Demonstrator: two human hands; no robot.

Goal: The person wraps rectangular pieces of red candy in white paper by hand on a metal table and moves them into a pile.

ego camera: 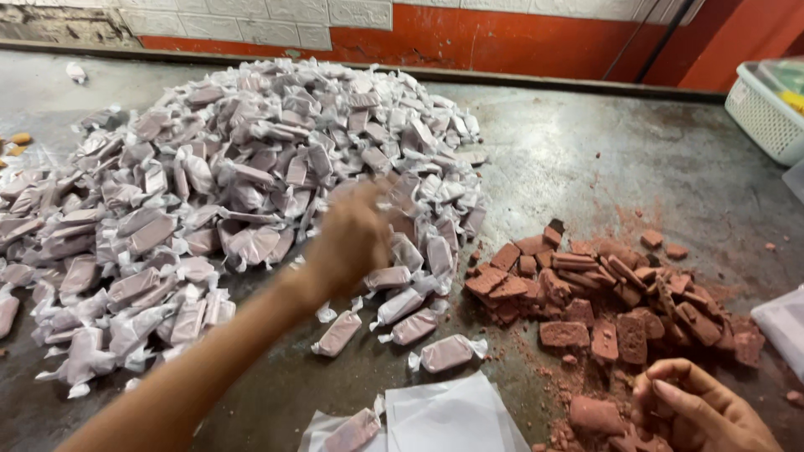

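So the left hand [356,238] is stretched out over the near edge of the big pile of wrapped candies [243,176], blurred, and I honestly can't tell if its grip is closed or loose. The right hand [699,410] sits low at the bottom right, fingers curled shut on a bare brown candy block [596,414], touching the heap of unwrapped blocks [611,293]. The white wrapper sheets [448,414] lie on the worktop [586,159] just left of that hand, between both arms. A white basket [766,113] sits far right.
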